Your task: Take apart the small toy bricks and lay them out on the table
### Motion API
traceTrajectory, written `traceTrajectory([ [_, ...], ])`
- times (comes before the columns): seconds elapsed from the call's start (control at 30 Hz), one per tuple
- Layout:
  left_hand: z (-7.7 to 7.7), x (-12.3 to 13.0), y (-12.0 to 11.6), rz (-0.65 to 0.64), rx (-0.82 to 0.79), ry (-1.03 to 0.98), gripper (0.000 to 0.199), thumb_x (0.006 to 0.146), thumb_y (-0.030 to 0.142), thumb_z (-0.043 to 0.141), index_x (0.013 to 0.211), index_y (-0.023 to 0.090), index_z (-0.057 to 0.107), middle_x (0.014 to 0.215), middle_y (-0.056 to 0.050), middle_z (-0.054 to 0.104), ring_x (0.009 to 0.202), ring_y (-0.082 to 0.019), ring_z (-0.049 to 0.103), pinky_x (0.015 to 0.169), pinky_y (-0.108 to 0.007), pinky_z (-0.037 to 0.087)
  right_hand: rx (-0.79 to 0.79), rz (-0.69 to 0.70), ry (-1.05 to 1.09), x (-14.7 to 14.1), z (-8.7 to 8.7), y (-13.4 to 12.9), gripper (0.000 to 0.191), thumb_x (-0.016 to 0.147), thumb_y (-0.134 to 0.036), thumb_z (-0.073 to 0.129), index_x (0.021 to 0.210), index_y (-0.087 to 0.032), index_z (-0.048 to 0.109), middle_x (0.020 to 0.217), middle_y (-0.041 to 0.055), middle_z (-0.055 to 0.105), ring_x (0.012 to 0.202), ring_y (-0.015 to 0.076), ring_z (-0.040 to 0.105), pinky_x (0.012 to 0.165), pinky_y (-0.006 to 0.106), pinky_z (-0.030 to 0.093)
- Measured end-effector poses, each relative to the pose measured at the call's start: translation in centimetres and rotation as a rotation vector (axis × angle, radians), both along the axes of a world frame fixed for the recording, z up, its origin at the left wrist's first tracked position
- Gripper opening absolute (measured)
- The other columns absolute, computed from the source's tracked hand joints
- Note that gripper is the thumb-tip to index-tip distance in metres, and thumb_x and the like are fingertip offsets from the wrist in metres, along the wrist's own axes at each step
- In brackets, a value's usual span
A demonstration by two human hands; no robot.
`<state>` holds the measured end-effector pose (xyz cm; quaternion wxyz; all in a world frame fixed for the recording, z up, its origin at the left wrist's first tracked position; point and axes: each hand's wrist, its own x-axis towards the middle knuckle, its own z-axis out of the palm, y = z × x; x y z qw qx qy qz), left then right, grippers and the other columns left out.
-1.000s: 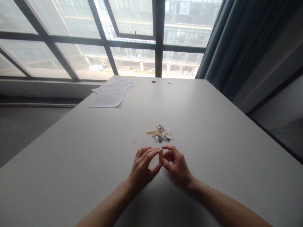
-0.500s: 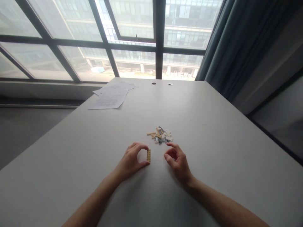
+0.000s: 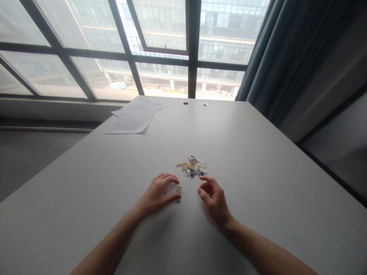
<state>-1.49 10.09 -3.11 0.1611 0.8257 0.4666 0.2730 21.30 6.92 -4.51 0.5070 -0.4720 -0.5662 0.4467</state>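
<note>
A narrow tan toy-brick plate [image 3: 179,189] with studs lies on the white table. My left hand [image 3: 160,193] is beside it, index finger and thumb apart, with the thumb tip over the plate's nearer part. The index fingertip sits just beyond its far end, not closed on it. My right hand [image 3: 215,199] hovers to the right, thumb and index finger apart and the other fingers curled; nothing shows in it. Just beyond both hands is a small pile of toy-brick pieces [image 3: 190,167] in tan, white and grey.
The white table [image 3: 252,175] stretches toward a large window. Printed paper sheets [image 3: 132,119] lie at its far left. Two round holes, one a dark hole [image 3: 185,103], are near the far edge. A dark blue curtain [image 3: 275,57] hangs at the right.
My left finger and thumb have loosened from the tan plate, which now lies slightly nearer me, with the thumb across it. My right hand is nearly unchanged. The camera view has shifted a little.
</note>
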Motion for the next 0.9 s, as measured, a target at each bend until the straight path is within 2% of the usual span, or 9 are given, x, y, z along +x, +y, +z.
traceTrajectory([
  [0.13, -0.1, 0.6, 3.1, 0.23, 0.052, 0.06, 0.026, 0.084, 0.034, 0.057, 0.105, 0.022, 0.065, 0.101, -0.006, 0.067, 0.094, -0.022, 0.061, 0.084, -0.037, 0.049, -0.006, 0.002, -0.004, -0.1, -0.2, 0.1, 0.027, 0.081, -0.024, 0.057, 0.109, -0.019, 0.057, 0.074, -0.0013, 0.056, 0.064, 0.0127, 0.05, 0.06, 0.025, 0.041],
  [0.2, -0.5, 1.2, 4.6, 0.294, 0.078, 0.091, 0.028, 0.084, 0.031, 0.055, 0.108, 0.021, 0.066, 0.103, -0.007, 0.066, 0.096, -0.024, 0.059, 0.086, -0.039, 0.047, -0.004, 0.003, -0.006, -0.1, -0.2, 0.1, 0.027, 0.081, -0.023, 0.058, 0.108, -0.019, 0.057, 0.074, -0.0016, 0.055, 0.064, 0.0125, 0.05, 0.06, 0.024, 0.041],
  [0.3, -1.1, 1.9, 6.1, 0.33, 0.104, 0.101, 0.021, 0.083, 0.029, 0.055, 0.094, 0.022, 0.071, 0.097, -0.008, 0.067, 0.092, -0.025, 0.058, 0.085, -0.041, 0.046, -0.002, 0.0, -0.011, -0.1, -0.3, 0.1, 0.026, 0.081, -0.023, 0.058, 0.107, -0.019, 0.058, 0.073, -0.0019, 0.055, 0.063, 0.0121, 0.049, 0.059, 0.024, 0.04],
  [0.4, -1.3, 2.1, 6.6, 0.352, 0.134, 0.092, 0.019, 0.085, 0.028, 0.054, 0.08, 0.022, 0.071, 0.089, -0.007, 0.068, 0.088, -0.025, 0.059, 0.082, -0.041, 0.047, 0.002, 0.004, -0.018, -0.1, -0.4, 0.2, 0.025, 0.082, -0.023, 0.058, 0.107, -0.019, 0.058, 0.073, -0.0016, 0.055, 0.063, 0.012, 0.05, 0.058, 0.024, 0.04],
  [0.5, -1.0, 2.1, 5.7, 0.355, 0.172, 0.062, 0.019, 0.087, 0.026, 0.052, 0.082, 0.02, 0.069, 0.086, -0.007, 0.069, 0.087, -0.025, 0.059, 0.081, -0.041, 0.048, -0.008, 0.004, 0.025, 0.0, -0.6, 0.4, 0.024, 0.082, -0.025, 0.06, 0.105, -0.018, 0.059, 0.074, -0.0009, 0.056, 0.064, 0.0125, 0.052, 0.06, 0.024, 0.043],
  [0.57, -0.5, 2.5, 4.2, 0.329, 0.197, 0.031, 0.02, 0.089, 0.026, 0.049, 0.087, 0.019, 0.068, 0.085, -0.007, 0.069, 0.086, -0.023, 0.06, 0.081, -0.038, 0.049, -0.032, 0.008, 0.122, 0.0, -0.6, 0.6, 0.025, 0.081, -0.028, 0.062, 0.104, -0.019, 0.059, 0.074, -0.001, 0.057, 0.064, 0.0129, 0.055, 0.062, 0.026, 0.046],
  [0.67, 0.2, 3.5, 0.9, 0.173, 0.256, -0.052, 0.018, 0.092, 0.026, 0.048, 0.091, 0.019, 0.064, 0.085, -0.005, 0.068, 0.083, -0.019, 0.06, 0.077, -0.032, 0.05, -0.067, 0.025, 0.274, -0.1, -0.6, 0.9, 0.028, 0.079, -0.033, 0.066, 0.102, -0.019, 0.059, 0.074, -0.001, 0.059, 0.064, 0.0137, 0.059, 0.063, 0.028, 0.05],
  [0.77, 0.6, 4.3, -1.7, 0.044, 0.328, -0.122, 0.013, 0.092, 0.021, 0.05, 0.093, 0.02, 0.062, 0.083, -0.004, 0.066, 0.078, -0.016, 0.058, 0.072, -0.028, 0.049, -0.104, 0.045, 0.305, -0.2, -0.5, 1.0, 0.026, 0.078, -0.036, 0.068, 0.094, -0.017, 0.063, 0.069, 0.0002, 0.063, 0.06, 0.0143, 0.061, 0.06, 0.029, 0.051],
  [0.9, 0.6, 4.6, -2.5, 0.007, 0.352, -0.183, 0.011, 0.09, 0.016, 0.053, 0.094, 0.02, 0.062, 0.083, -0.003, 0.066, 0.078, -0.015, 0.059, 0.072, -0.026, 0.049, -0.124, 0.063, 0.283, -0.2, -0.4, 0.8, 0.022, 0.077, -0.037, 0.069, 0.083, -0.016, 0.066, 0.061, 0.0, 0.063, 0.055, 0.0137, 0.06, 0.055, 0.027, 0.05],
])
